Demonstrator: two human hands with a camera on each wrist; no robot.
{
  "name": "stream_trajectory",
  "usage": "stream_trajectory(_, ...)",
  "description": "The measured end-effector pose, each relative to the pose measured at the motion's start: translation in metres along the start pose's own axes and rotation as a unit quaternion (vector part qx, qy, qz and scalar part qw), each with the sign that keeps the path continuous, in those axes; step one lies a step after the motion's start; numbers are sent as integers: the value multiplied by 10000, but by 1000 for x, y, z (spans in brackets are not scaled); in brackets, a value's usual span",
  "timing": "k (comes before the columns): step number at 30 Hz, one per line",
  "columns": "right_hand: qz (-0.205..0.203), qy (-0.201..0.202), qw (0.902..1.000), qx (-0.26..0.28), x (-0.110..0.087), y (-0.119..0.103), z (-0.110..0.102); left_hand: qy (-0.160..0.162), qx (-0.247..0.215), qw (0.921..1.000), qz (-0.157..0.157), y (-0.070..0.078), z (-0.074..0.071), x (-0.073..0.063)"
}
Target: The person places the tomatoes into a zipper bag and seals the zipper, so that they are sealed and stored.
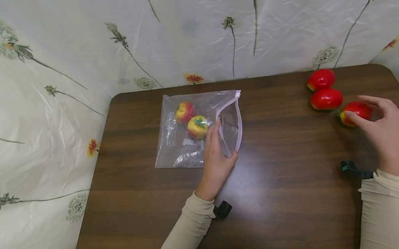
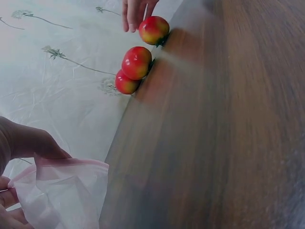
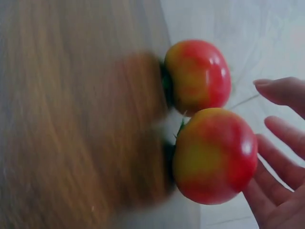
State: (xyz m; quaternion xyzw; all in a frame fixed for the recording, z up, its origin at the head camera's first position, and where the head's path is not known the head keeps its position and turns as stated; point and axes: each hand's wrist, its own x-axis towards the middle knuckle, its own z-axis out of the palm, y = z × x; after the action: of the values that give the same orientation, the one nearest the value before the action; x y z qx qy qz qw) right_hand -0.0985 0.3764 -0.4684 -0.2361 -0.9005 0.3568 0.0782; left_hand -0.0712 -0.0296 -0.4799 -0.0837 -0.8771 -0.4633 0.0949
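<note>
A clear zip bag (image 1: 180, 152) lies on the table with two red-and-yellow fruits (image 1: 197, 127) inside, one with a green leaf. My left hand (image 1: 217, 161) holds the bag at its mouth, whose pale pink rim stands parted on the right side. In the left wrist view, the fingers (image 2: 38, 140) are at that rim. On the right, my right hand (image 1: 386, 128) is spread around a glossy red tomato-like fruit (image 1: 358, 111). The right wrist view shows its thumb apart from the fruit (image 3: 214, 157) and its fingers close behind. Whether they touch is unclear.
Two more red fruits (image 1: 326, 99) sit touching near the table's back right. The brown wooden table (image 1: 277, 211) has rounded corners. A pale floral sheet (image 1: 187, 37) hangs behind it and along its left side. Each wrist carries a dark strap (image 1: 222, 210).
</note>
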Motion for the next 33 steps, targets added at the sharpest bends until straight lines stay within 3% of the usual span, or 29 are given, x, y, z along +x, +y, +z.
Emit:
stream_trajectory(8,817,247,9963,58,3,6,0,-37,-75,9999,-107,1,-1,1)
stream_trajectory(16,1332,-147,9909,-135,9,20,-3,-34,-78,9999,-99,2,-2,1)
stream_trajectory(33,1370,-256,9902,-124,6,19,-7,-32,-96,9999,-95,1,-2,1)
